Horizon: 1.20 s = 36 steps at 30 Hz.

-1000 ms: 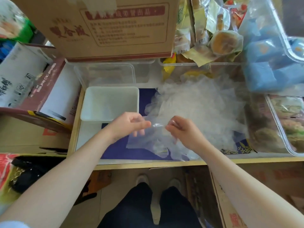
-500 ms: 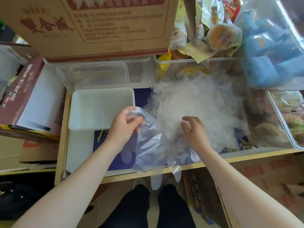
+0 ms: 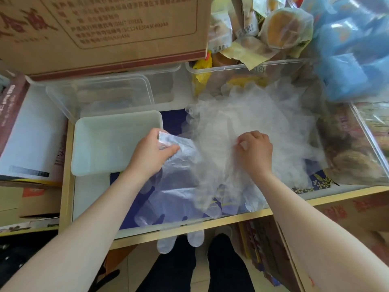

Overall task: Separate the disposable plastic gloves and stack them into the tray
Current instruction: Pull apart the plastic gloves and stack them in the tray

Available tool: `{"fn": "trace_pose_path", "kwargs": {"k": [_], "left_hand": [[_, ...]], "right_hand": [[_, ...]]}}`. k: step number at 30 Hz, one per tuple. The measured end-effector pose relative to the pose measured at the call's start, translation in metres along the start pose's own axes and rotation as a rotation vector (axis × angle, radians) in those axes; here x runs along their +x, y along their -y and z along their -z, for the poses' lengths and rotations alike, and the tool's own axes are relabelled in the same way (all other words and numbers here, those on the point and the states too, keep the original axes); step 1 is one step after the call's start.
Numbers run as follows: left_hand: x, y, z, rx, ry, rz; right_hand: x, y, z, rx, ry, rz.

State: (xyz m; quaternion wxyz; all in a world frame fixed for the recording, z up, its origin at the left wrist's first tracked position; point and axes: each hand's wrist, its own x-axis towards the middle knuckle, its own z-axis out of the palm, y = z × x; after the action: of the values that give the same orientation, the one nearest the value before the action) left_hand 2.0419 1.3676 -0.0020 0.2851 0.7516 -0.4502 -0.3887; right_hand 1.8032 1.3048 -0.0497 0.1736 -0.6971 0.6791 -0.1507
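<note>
- Holding one separated glove [image 3: 179, 178] by its cuff, the left hand [image 3: 150, 153] has thumb and fingers pinched on the film at the near right corner of the tray [image 3: 94, 144]; the glove's fingers trail toward the person and hang over the table edge [image 3: 210, 223].
- The right hand [image 3: 255, 153] rests on the glove pile [image 3: 248, 140] with fingers curled inward. It looks to be pinching at the top layer, though whether it has film in its grip cannot be told.
- Progress, as judged: early. The white tray looks bare inside; no stacked glove can be made out in it, though clear film on white plastic would be hard to see. The held glove is not yet in the tray.
- Remaining: lay the held glove flat in the tray, then peel the rest one at a time. The pile is still large, so most of the work is outstanding.
- Count: one tray; one glove in hand; one pile, whose sheets overlap and cannot be counted singly.
- Also present: one cardboard box [image 3: 101, 28] behind the tray, clear plastic containers [image 3: 109, 91] beneath it, wrapped buns [image 3: 286, 24] and blue packets [image 3: 353, 45] at the far right.
- Risk, as judged: thin film clings, so two gloves may lift as one.
</note>
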Motion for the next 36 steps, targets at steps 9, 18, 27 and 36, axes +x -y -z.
{"fn": "trace_pose_path", "kwargs": {"k": [9,18,27,36], "left_hand": [[-0.010,-0.019,0.009,-0.275,0.097,-0.104],[-0.017,-0.039,0.009,-0.680,0.024,0.100],[-0.041,-0.077,0.002,-1.054,0.260,0.156],[-0.036,-0.071,0.008,-0.788,0.210,0.038]], "right_hand": [[0.001,0.020,0.048,0.848,0.410,-0.112],[-0.017,0.040,0.107,1.370,0.516,-0.016],[-0.041,0.067,0.093,1.317,0.305,-0.297],[-0.040,0.058,0.096,1.388,0.414,-0.272]]}}
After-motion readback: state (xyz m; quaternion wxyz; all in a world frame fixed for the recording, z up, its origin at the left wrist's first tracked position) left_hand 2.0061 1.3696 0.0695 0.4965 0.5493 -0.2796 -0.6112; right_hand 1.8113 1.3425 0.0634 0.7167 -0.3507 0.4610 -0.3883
